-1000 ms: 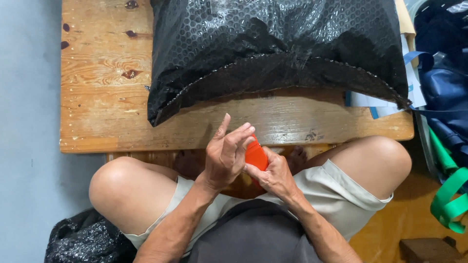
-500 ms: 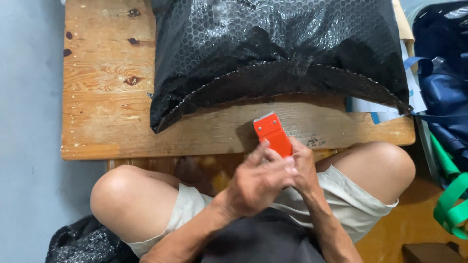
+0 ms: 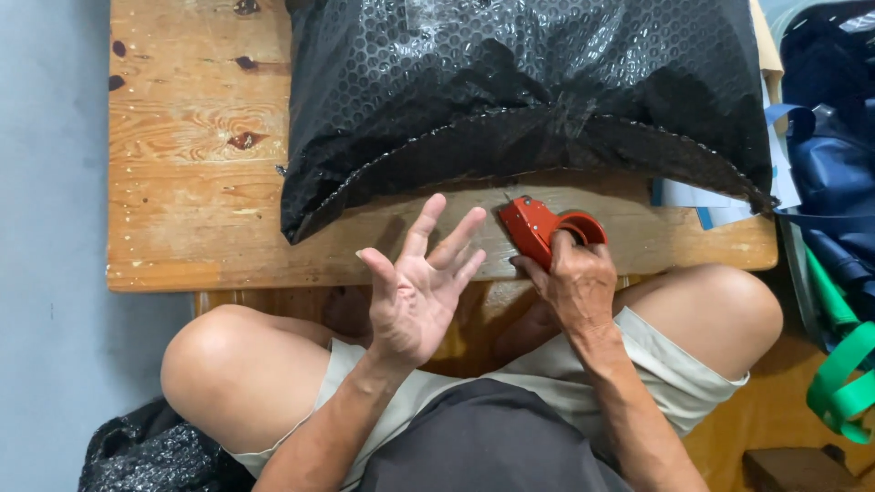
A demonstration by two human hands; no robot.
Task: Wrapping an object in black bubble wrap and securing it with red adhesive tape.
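At the near edge of the wooden surface (image 3: 191, 228), just in front of our knees, we see a red tape dispenser (image 3: 538, 228) resting with its flat nose pointing up and left toward the big black package. Our right hand (image 3: 574, 282) grips it from the near side: the fingers (image 3: 558, 248) are curled over its round ring and closed on it, so the ring is partly hidden beneath them. Whether a roll of tape sits inside the ring we cannot tell. Our left hand (image 3: 415, 292) hovers just beside it to the left, palm turned up and facing us, all the fingers spread wide and holding nothing; it touches neither the dispenser nor the package. Just beyond both hands lies the black bubble-wrap bag (image 3: 519, 91), a bulging pouch that covers most of the far half of the surface; its near edge curves in a ragged arc and hangs close over the dispenser's nose. What fills it is hidden by the dark wrap. White and blue sheets of paper (image 3: 684, 193) peek out from under its right corner. We sit cross-legged in pale shorts (image 3: 674, 355), knees to either side of our hands. To the right of the surface are dark blue bags (image 3: 834, 137) and loops of green strap (image 3: 843, 383). At the lower left, on the grey floor (image 3: 46, 273), lies another crumpled heap of black bubble wrap (image 3: 146, 456).
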